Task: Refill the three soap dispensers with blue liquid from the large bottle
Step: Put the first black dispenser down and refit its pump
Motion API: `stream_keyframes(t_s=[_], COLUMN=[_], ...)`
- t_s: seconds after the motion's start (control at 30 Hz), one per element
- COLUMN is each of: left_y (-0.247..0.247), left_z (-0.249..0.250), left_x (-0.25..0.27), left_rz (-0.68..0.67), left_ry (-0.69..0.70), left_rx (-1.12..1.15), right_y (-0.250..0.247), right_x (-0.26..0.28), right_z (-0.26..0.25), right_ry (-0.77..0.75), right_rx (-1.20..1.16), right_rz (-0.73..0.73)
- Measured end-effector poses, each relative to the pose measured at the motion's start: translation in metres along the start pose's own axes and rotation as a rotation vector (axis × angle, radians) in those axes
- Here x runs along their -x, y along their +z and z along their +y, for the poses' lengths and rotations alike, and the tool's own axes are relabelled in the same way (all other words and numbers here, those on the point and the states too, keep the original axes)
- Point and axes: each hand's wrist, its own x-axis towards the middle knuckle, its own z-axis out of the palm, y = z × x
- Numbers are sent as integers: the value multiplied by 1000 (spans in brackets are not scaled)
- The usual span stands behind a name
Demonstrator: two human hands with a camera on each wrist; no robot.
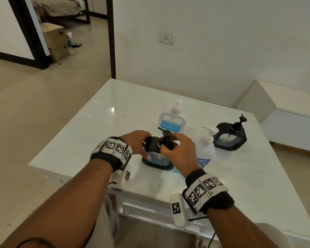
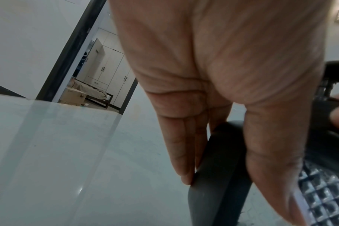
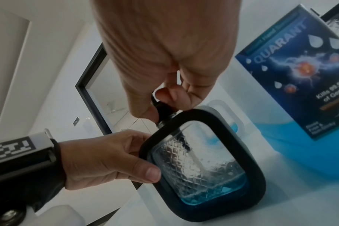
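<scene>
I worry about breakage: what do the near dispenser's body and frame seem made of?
Near dispenser: the body looks like clear glass or hard plastic, going by its glossy, diamond-embossed wall; which one is unclear. Its black frame looks matte, perhaps rubbery silicone or plastic, given its dull rounded edges.

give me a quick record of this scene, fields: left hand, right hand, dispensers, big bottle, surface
left hand: holds the side of the near black dispenser
right hand: fingers pinch the pump collar of that dispenser
near dispenser level: a little blue liquid at the bottom
other dispensers: white dispenser partly filled with blue; far black dispenser at right, untouched
large bottle: white pump bottle, upright, pump on
surface: white table
</scene>
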Motion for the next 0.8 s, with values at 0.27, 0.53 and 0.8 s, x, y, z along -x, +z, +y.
stream_keyframes(t_s=[0.27, 0.53, 0.8], left_y=[0, 0, 0], left_z=[-1, -2, -1], left_x=[-1, -2, -3], left_rz=[-12, -13, -14], left_ry=[-1, 8, -1], left_rx=[-2, -2, -15], right_y=[-1, -4, -1], right_x=[1, -3, -3], right_z=[-3, -1, 0], right_ry=[16, 16, 43], right_rx=[-22, -45, -94], right_rz=[9, 6, 4])
